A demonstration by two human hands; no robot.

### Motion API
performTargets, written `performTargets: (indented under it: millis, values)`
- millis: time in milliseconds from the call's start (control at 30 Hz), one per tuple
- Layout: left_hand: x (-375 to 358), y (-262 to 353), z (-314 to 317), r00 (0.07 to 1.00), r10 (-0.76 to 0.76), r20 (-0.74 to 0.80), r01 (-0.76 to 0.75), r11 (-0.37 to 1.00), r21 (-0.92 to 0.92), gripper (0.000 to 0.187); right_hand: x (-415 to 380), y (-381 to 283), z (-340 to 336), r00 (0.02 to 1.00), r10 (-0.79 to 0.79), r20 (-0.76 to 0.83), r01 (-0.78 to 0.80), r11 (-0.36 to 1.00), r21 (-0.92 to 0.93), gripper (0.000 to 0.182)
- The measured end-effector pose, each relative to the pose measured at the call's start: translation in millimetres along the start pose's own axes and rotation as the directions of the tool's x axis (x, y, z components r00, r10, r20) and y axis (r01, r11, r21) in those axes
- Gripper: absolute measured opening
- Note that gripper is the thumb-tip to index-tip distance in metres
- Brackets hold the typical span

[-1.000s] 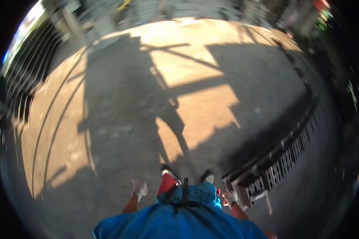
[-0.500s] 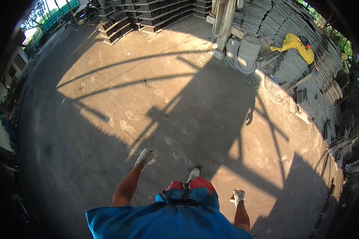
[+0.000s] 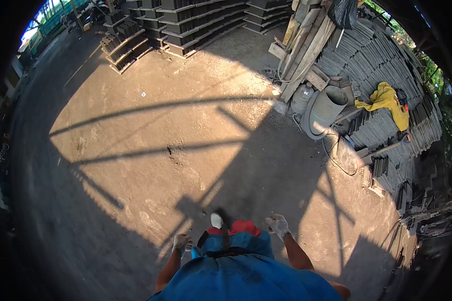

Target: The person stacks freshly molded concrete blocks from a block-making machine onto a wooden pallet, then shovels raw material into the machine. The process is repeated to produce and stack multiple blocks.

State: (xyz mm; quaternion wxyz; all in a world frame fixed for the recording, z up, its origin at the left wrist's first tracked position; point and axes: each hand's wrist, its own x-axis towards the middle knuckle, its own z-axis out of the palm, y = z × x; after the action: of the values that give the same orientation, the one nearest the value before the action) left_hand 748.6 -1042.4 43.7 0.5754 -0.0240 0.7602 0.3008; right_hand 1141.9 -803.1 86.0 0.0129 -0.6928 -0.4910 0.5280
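My left hand [image 3: 182, 243], in a pale work glove, hangs just left of my blue shirt [image 3: 246, 278]. Its fingers are loosely curled, with nothing visible in them. On the other side, my right hand [image 3: 277, 225], also gloved, is held forward of my waist above the shaded ground. Its fingers curl inward and no object shows in them. Neither hand touches anything. Between them, one light-coloured shoe [image 3: 216, 220] shows ahead of my red and blue clothing.
Grey blocks stacked on boards [image 3: 186, 30] stand ahead. Ahead to the right are wooden posts [image 3: 306, 47], a grey cylindrical container [image 3: 329, 105], a cable [image 3: 344, 168], stacked grey tiles [image 3: 374, 125] and a yellow cloth [image 3: 386, 103]. Sun and shadow cross the dirt floor [image 3: 150, 120].
I have moved forward; the posts, container and tiles appear nearer. My right hand has swung forward and inward, while my left hand has swung back towards my body. A different foot seems to be forward.
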Motion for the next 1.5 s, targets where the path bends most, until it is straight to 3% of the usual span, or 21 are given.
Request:
performTargets:
  millis: [200,233,333,400,533,600,633,700,767,800,833,867,1033,1100,1133,1233,1267,1367,1400,1433,1500]
  values:
    - [143,422,16,0.860,0.508,0.035,-0.490,0.844,-0.217,0.018,177,-40,4,0.850,0.433,0.301,-0.518,0.793,0.320,0.016]
    - [176,479,12,0.717,0.692,0.080,-0.645,0.703,-0.301,0.019,216,-61,2,0.821,0.462,0.336,-0.564,0.749,0.348,0.016]
    - [282,626,12,0.870,0.492,-0.013,-0.492,0.869,-0.053,0.021,306,-234,-16,0.974,0.222,0.045,-0.226,0.943,0.243,0.019]
    - [290,717,30,0.893,0.449,0.025,-0.445,0.891,-0.084,0.022,444,-313,-54,0.968,0.096,0.232,-0.149,0.964,0.221,0.024]
    - [345,791,25,0.971,0.231,-0.056,-0.236,0.964,-0.122,0.016,481,-640,-107,0.996,-0.056,0.075,0.046,0.992,0.121,0.019]
    - [387,827,26,0.996,0.075,-0.045,-0.078,0.995,-0.068,0.014,575,-725,-126,0.953,-0.302,0.007,0.302,0.953,0.033,0.024]
    - [450,811,18,0.986,0.165,-0.023,-0.165,0.986,0.009,0.013,611,-774,-137,0.933,-0.361,-0.014,0.361,0.932,0.037,0.027]
    - [502,926,30,0.990,0.139,-0.038,-0.137,0.990,0.037,0.013,689,-911,-175,0.931,-0.345,-0.116,0.344,0.938,-0.032,0.030]
    - [532,995,33,0.976,0.159,-0.147,-0.167,0.985,-0.047,0.013,753,-933,-176,0.968,-0.203,-0.149,0.207,0.978,0.014,0.027]
    - [579,1026,17,0.975,0.221,-0.037,-0.224,0.971,-0.080,0.013,762,-952,-174,0.915,-0.338,-0.219,0.343,0.939,-0.018,0.033]
    - [571,1124,31,0.999,-0.029,-0.023,0.030,0.999,0.035,0.015,781,-991,-186,0.938,-0.255,-0.233,0.249,0.967,-0.059,0.039]
    - [562,1199,64,0.999,-0.012,-0.030,0.015,0.995,0.096,0.016,802,-997,-201,0.942,-0.229,-0.247,0.207,0.972,-0.111,0.040]
    - [671,1569,192,0.921,0.335,0.200,-0.369,0.915,0.163,0.014,920,-1082,-263,0.934,-0.054,-0.353,0.109,0.984,0.139,0.037]
    - [783,1750,265,0.775,0.519,0.361,-0.540,0.840,-0.047,0.011,1006,-1146,-324,0.949,0.039,-0.314,0.060,0.951,0.302,0.036]
    - [795,1805,306,0.805,0.480,0.350,-0.514,0.858,0.008,0.011,1087,-1122,-322,0.877,-0.063,-0.476,0.201,0.949,0.244,0.033]
    - [766,1925,414,0.812,0.497,0.305,-0.541,0.838,0.074,0.008,1147,-1226,-416,0.919,0.113,-0.378,0.066,0.901,0.430,0.029]
    - [789,1947,418,0.810,0.468,0.353,-0.530,0.843,0.097,0.009,1183,-1248,-437,0.850,-0.092,-0.519,0.183,0.975,0.126,0.030]
    - [821,2000,472,0.863,0.306,0.401,-0.378,0.919,0.112,0.013,1236,-1354,-543,0.909,-0.019,-0.417,0.181,0.919,0.352,0.028]
    - [830,2017,484,0.883,0.261,0.390,-0.324,0.941,0.103,0.014,1264,-1388,-574,0.970,0.140,-0.198,-0.022,0.865,0.502,0.027]
    - [843,2031,502,0.900,0.215,0.379,-0.268,0.959,0.093,0.016,1293,-1408,-604,0.969,0.015,-0.246,0.108,0.872,0.477,0.026]
    - [875,2058,538,0.938,0.094,0.334,-0.253,0.843,0.475,0.017,1432,-1337,-606,0.745,-0.403,-0.531,0.500,0.865,0.046,0.024]
